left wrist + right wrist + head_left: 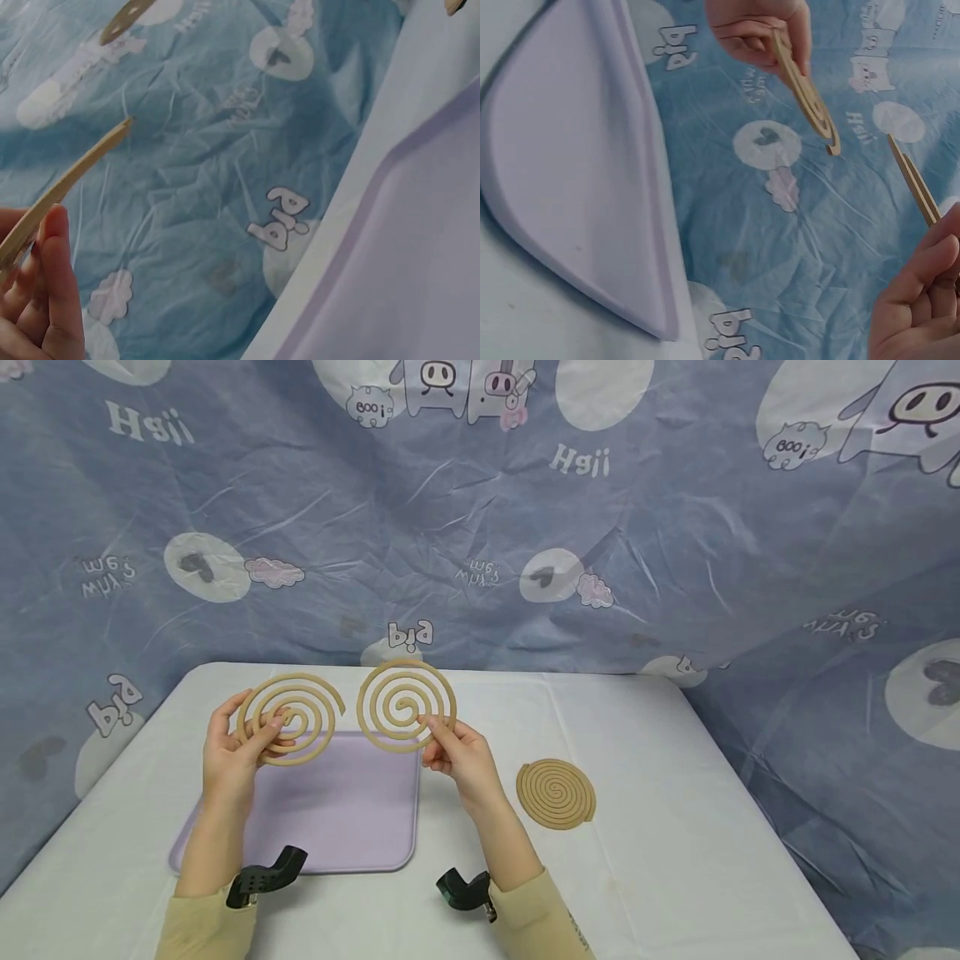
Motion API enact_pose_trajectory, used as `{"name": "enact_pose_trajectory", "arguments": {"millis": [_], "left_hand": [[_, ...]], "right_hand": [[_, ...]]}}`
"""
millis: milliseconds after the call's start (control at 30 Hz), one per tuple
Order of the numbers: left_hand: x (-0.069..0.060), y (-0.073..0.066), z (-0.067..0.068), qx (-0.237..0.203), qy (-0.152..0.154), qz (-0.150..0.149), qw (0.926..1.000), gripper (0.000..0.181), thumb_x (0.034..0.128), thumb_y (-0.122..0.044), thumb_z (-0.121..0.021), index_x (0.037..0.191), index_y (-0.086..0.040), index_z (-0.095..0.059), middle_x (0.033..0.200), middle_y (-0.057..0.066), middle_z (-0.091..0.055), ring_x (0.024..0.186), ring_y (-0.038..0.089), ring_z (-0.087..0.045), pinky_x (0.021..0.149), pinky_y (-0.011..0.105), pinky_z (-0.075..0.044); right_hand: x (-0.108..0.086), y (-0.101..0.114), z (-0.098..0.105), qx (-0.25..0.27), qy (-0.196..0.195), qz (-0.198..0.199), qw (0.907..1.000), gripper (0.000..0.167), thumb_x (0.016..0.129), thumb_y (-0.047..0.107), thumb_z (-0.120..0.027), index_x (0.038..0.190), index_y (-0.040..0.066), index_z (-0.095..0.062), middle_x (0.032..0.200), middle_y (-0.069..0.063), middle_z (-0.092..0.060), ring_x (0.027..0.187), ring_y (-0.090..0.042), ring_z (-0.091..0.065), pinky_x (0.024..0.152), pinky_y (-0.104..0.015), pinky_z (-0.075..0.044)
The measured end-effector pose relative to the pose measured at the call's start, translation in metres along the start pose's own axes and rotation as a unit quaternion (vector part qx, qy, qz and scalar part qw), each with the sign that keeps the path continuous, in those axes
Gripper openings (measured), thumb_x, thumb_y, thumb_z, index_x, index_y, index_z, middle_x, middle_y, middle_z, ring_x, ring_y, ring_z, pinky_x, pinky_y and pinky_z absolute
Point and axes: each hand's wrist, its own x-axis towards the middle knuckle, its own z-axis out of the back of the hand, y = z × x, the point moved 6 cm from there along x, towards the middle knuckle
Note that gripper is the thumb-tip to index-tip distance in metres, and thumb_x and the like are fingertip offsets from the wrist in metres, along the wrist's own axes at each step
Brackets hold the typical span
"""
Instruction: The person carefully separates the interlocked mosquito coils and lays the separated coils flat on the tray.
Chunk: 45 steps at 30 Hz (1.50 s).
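Head view: high, facing forward-down over counter; wrist views: near left hand, right hand, tilted toward backdrop; both share tray.

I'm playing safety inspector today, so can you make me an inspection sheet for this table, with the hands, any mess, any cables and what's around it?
Surface: table with a white cover, lightly creased.
Job's things: left coil and right coil held up, apart, with gaps between their turns; flat coil on the table, tightly wound; purple tray to its left, nothing in it.
Clutter: nothing seen.
Hands: left hand holds the left coil; right hand pinches the right coil; a black device at each wrist.
Cables: nothing seen.
Surroundings: blue cartoon-print cloth behind the table, wrinkled.
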Motion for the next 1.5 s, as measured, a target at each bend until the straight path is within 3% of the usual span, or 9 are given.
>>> {"name": "enact_pose_trajectory", "arguments": {"millis": [167, 200, 367, 567, 700, 767, 1000, 1233, 1500], "left_hand": [[0.002, 0.001, 0.019, 0.005, -0.021, 0.01, 0.9997, 0.057, 0.0857, 0.006, -0.063, 0.135, -0.01, -0.038, 0.083, 0.008, -0.066, 0.061, 0.018, -0.068, 0.054, 0.024, -0.055], [-0.001, -0.002, 0.02, 0.029, -0.035, 0.022, 0.9987, 0.056, 0.0865, 0.005, -0.062, 0.135, -0.01, -0.038, 0.082, 0.005, -0.064, 0.06, 0.015, -0.067, 0.054, 0.023, -0.055], [0.0, 0.007, 0.04, 0.06, -0.038, 0.052, 0.9961, 0.053, 0.0879, 0.005, -0.06, 0.135, -0.011, -0.04, 0.082, 0.003, -0.064, 0.06, 0.014, -0.067, 0.054, 0.022, -0.054], [0.013, 0.044, 0.086, 0.078, -0.005, 0.053, 0.9956, 0.06, 0.0867, -0.001, -0.065, 0.14, -0.01, -0.039, 0.088, 0.006, -0.068, 0.066, 0.018, -0.069, 0.053, 0.024, -0.054], [0.023, 0.071, 0.116, 0.098, -0.021, 0.069, 0.9925, 0.064, 0.086, -0.006, -0.068, 0.142, -0.012, -0.038, 0.09, 0.005, -0.07, 0.065, 0.019, -0.069, 0.052, 0.024, -0.054], [0.025, 0.078, 0.122, 0.103, -0.031, 0.078, 0.9911, 0.066, 0.0855, -0.008, -0.069, 0.142, -0.012, -0.037, 0.089, 0.004, -0.07, 0.064, 0.018, -0.069, 0.051, 0.023, -0.053], [0.021, 0.08, 0.125, 0.127, -0.05, 0.093, 0.9862, 0.069, 0.0828, -0.015, -0.073, 0.142, -0.014, -0.038, 0.089, 0.001, -0.068, 0.063, 0.013, -0.068, 0.051, 0.021, -0.053], [0.018, 0.076, 0.123, 0.135, -0.055, 0.106, 0.9836, 0.077, 0.0762, -0.028, -0.079, 0.141, -0.017, -0.039, 0.09, 0.001, -0.068, 0.065, 0.013, -0.068, 0.054, 0.021, -0.054], [0.016, 0.077, 0.12, 0.151, -0.062, 0.114, 0.98, 0.075, 0.0782, -0.025, -0.078, 0.142, -0.017, -0.039, 0.09, -0.001, -0.068, 0.067, 0.011, -0.068, 0.053, 0.02, -0.053]], "right_hand": [[0.004, -0.02, -0.006, -0.006, 0.007, -0.026, 0.9996, 0.036, 0.093, 0.027, -0.059, 0.111, -0.003, -0.064, 0.058, 0.005, -0.056, 0.056, -0.008, -0.055, 0.054, -0.017, -0.045], [0.004, -0.024, -0.007, -0.009, 0.007, -0.031, 0.9995, 0.035, 0.093, 0.028, -0.06, 0.11, -0.003, -0.065, 0.058, 0.005, -0.055, 0.056, -0.008, -0.054, 0.054, -0.017, -0.045], [0.007, -0.042, -0.01, -0.037, 0.011, -0.057, 0.9977, 0.028, 0.091, 0.031, -0.061, 0.085, 0.004, -0.065, 0.057, 0.005, -0.051, 0.056, -0.008, -0.049, 0.054, -0.019, -0.043], [0.007, -0.055, -0.013, -0.071, 0.018, -0.075, 0.9945, 0.03, 0.091, 0.031, -0.062, 0.07, 0.012, -0.055, 0.056, 0.006, -0.049, 0.055, -0.006, -0.046, 0.054, -0.019, -0.041], [0.007, -0.06, -0.014, -0.08, 0.012, -0.073, 0.9941, 0.03, 0.091, 0.031, -0.062, 0.069, 0.013, -0.054, 0.055, 0.006, -0.047, 0.052, -0.006, -0.042, 0.05, -0.017, -0.037], [0.007, -0.062, -0.014, -0.085, 0.011, -0.072, 0.9937, 0.031, 0.091, 0.031, -0.062, 0.068, 0.012, -0.053, 0.053, 0.006, -0.045, 0.051, -0.006, -0.04, 0.049, -0.018, -0.034], [0.005, -0.065, -0.018, -0.121, 0.015, -0.063, 0.9905, 0.032, 0.09, 0.028, -0.064, 0.066, 0.012, -0.052, 0.052, 0.005, -0.038, 0.051, -0.009, -0.035, 0.051, -0.022, -0.03], [0.004, -0.067, -0.021, -0.127, 0.018, -0.055, 0.9902, 0.034, 0.09, 0.025, -0.064, 0.084, -0.009, -0.061, 0.071, 0.005, -0.05, 0.068, -0.012, -0.042, 0.062, -0.023, -0.038], [0.01, -0.075, -0.021, -0.119, 0.013, -0.038, 0.9921, 0.025, 0.087, 0.02, -0.068, 0.099, -0.001, -0.069, 0.076, 0.005, -0.063, 0.069, -0.01, -0.05, 0.062, -0.022, -0.043]]}}
